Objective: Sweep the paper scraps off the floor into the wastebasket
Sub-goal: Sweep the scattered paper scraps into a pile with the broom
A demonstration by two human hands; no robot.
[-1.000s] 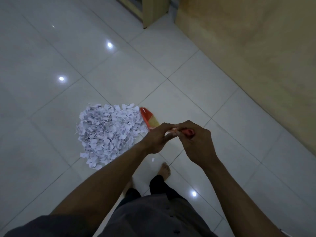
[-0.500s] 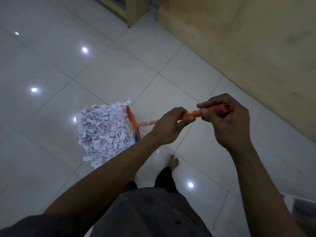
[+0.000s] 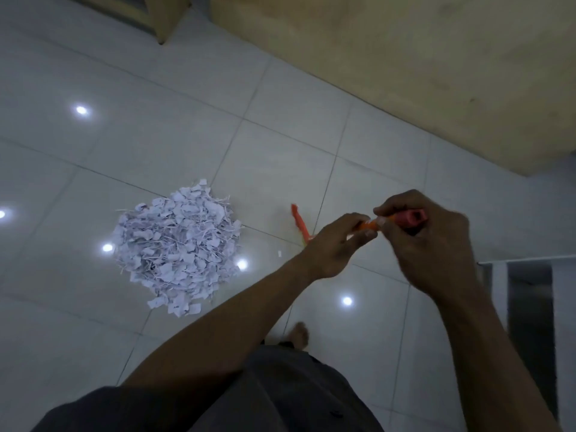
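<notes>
A heap of white paper scraps [image 3: 177,244] lies on the pale floor tiles, left of centre. An orange broom [image 3: 367,225] points down at the floor, its head [image 3: 298,220] a short way right of the heap and apart from it. My left hand [image 3: 336,244] grips the orange handle lower down. My right hand [image 3: 430,241] grips the red top end [image 3: 413,217] of the handle. One stray scrap [image 3: 279,253] lies between heap and broom. No wastebasket is in view.
A tan wall [image 3: 420,73] runs along the upper right, with a wooden post [image 3: 168,17] at the top. A striped mat or step edge [image 3: 530,291] is at the right. My bare foot [image 3: 300,335] stands below my hands.
The broom head has pulled away from the paper heap to the right. Both hands have shifted right with the handle, and the view has swung so the heap sits further left.
</notes>
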